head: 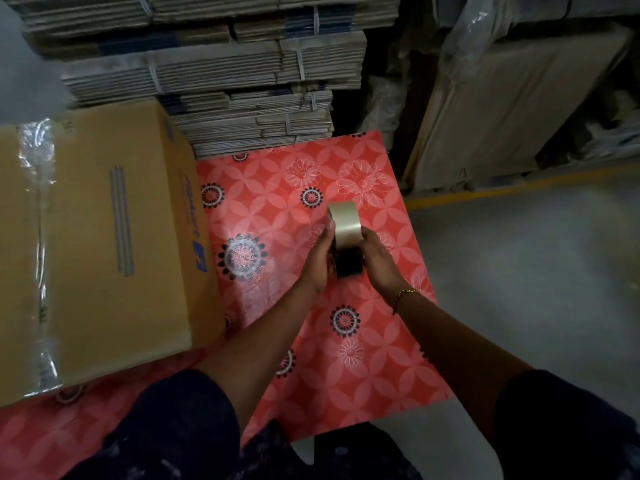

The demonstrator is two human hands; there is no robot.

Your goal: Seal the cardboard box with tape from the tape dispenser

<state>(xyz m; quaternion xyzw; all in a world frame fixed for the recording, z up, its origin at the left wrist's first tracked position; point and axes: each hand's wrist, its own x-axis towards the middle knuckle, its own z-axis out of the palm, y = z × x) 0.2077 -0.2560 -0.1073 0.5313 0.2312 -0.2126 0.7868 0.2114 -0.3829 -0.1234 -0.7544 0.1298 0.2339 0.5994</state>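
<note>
A brown cardboard box [104, 237] with blue print stands at the left on a red flowered mat [346, 358]. A strip of clear tape [38, 202] runs along its closed top. The tape dispenser [344, 237], a black body with a tan tape roll, is held over the mat to the right of the box. My left hand [317, 261] grips its left side with the thumb on the roll. My right hand [379, 261], with a gold bracelet at the wrist, grips its right side.
Bundles of flattened cartons [225, 81] are stacked behind the box and mat. Plastic-wrapped cardboard sheets [519, 98] lean at the back right. Grey floor [536, 289] with a yellow line lies to the right. My dark-clothed knees are at the bottom.
</note>
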